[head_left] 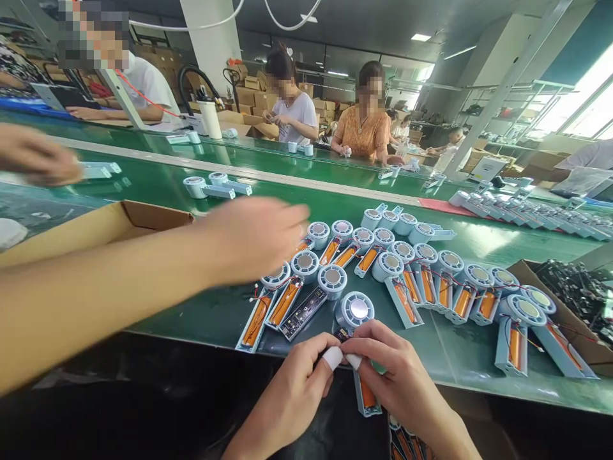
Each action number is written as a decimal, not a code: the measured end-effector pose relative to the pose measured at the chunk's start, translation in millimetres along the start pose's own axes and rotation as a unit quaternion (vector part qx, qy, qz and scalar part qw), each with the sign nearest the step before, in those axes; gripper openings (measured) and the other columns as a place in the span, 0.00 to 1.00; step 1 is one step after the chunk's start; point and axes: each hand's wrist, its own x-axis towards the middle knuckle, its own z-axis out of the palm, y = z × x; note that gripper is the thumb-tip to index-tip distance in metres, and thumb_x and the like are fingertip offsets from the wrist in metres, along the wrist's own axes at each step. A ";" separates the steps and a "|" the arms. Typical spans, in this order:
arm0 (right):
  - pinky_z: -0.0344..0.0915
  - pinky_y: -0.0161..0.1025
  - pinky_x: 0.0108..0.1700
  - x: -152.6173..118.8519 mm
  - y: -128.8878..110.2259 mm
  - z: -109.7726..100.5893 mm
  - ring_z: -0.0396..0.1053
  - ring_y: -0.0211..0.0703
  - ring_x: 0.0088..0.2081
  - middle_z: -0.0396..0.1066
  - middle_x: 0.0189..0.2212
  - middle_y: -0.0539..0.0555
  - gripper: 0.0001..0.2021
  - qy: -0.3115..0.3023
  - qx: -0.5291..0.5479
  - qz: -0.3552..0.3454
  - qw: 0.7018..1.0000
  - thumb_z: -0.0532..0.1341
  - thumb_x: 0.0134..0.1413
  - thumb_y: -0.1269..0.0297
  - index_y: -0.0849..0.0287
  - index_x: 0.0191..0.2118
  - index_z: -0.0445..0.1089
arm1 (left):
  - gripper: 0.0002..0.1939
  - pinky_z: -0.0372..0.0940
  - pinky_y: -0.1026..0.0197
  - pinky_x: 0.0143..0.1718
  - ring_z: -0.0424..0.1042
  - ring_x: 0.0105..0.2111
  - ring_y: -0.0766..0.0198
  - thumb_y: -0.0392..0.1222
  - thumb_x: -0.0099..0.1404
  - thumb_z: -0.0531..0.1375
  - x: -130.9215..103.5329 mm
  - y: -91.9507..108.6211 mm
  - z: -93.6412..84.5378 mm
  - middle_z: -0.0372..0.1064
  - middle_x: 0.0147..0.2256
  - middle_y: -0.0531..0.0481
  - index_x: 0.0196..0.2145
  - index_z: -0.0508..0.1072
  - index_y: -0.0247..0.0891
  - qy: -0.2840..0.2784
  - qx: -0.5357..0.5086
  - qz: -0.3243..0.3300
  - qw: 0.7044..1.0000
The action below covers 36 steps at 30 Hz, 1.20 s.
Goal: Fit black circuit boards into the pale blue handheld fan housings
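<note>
Blue unit (368, 397) lies under L hand (306, 377) & R hand (397, 365), head (355, 310) just beyond, each grip pinched narrow, contents unclear.

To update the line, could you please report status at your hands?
Left hand, right hand: pinching together, item hidden. Pale-blue unit: beneath both hands, orange insert showing. Co-worker's arm: stretched across at left, apart from both.

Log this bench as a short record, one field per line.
Left hand: white-covered thumb, at the nearest unit
Right hand: white-covered thumb, fingertips meeting the left's
Between hands: detail hidden
Alongside: neighbouring unit with dark circuit board
Right edge: carton of black parts
Reaching across: another person's hand, blurred
Surface: green bench
</note>
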 end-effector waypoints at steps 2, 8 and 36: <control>0.69 0.33 0.40 -0.5 2.0 -1.4 0.71 0.39 0.39 0.69 0.39 0.52 0.12 -0.003 0.002 -0.010 1.000 0.56 0.66 0.73 0.51 0.47 0.73 | 0.18 0.52 0.67 0.22 0.54 0.23 0.68 0.53 0.72 0.50 0.1 -2.0 0.2 0.56 0.22 0.59 0.41 0.72 0.38 -0.007 -0.007 -0.007 1.000; 0.69 0.33 0.40 0.2 1.2 -3.5 0.71 0.38 0.37 0.69 0.38 0.52 0.09 0.023 0.006 -0.010 1.000 0.57 0.66 0.72 0.53 0.44 0.74 | 0.21 0.54 0.67 0.23 0.56 0.23 0.67 0.57 0.72 0.50 -1.0 0.0 4.2 0.56 0.22 0.58 0.40 0.74 0.38 0.027 0.018 -0.011 0.999; 0.60 0.41 0.34 2.2 -18.7 15.8 0.63 0.46 0.31 0.67 0.30 0.54 0.12 0.120 -0.285 -0.030 0.950 0.52 0.66 0.76 0.58 0.32 0.65 | 0.18 0.76 0.62 0.45 0.80 0.45 0.59 0.35 0.70 0.54 -5.0 -24.4 27.0 0.78 0.51 0.47 0.54 0.75 0.42 0.219 0.196 0.227 0.928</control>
